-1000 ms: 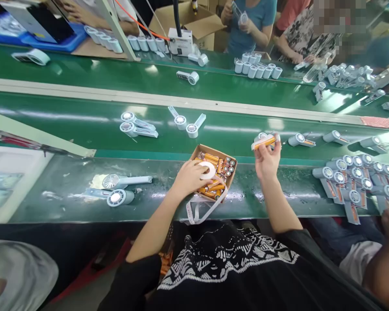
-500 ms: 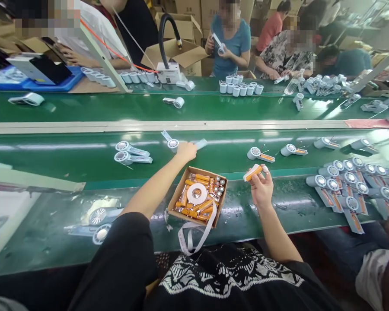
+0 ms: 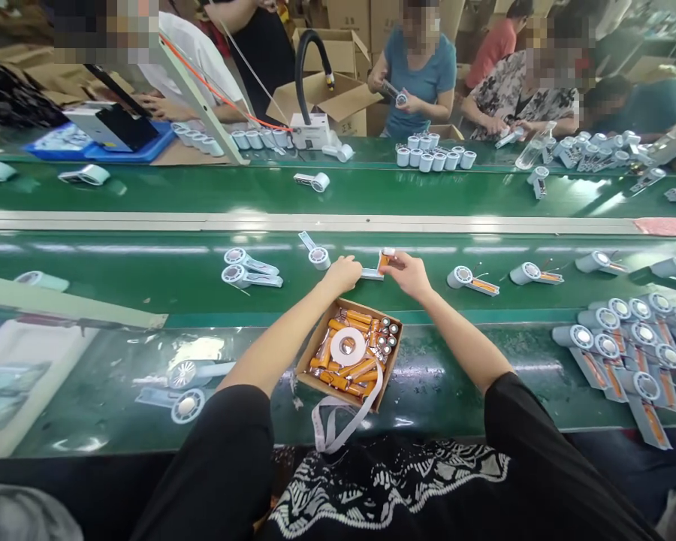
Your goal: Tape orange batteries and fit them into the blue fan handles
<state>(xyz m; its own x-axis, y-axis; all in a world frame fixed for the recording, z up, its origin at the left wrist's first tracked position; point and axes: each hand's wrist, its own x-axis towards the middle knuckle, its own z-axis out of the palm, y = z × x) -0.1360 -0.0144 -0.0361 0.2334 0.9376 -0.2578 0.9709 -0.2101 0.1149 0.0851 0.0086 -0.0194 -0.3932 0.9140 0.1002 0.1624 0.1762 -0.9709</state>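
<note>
Since the earlier frame, the right hand (image 3: 410, 272) has travelled left along the green belt (image 3: 146, 263) and now meets the left hand (image 3: 343, 272).

Orange battery (image 3: 384, 260): pinched in the right-hand grip, fingers closed on it. Its long axis is steep, white-capped end pointing away from the person. It sits just above the free end of the fan housing (image 3: 370, 274).

The housing lies flat on the belt, long axis left-right, handle pointing right toward the battery. The left-hand grip is curled closed over its head end.

The cardboard box (image 3: 390, 366) stands on the tabletop (image 3: 456, 368), nearer the person.
</note>
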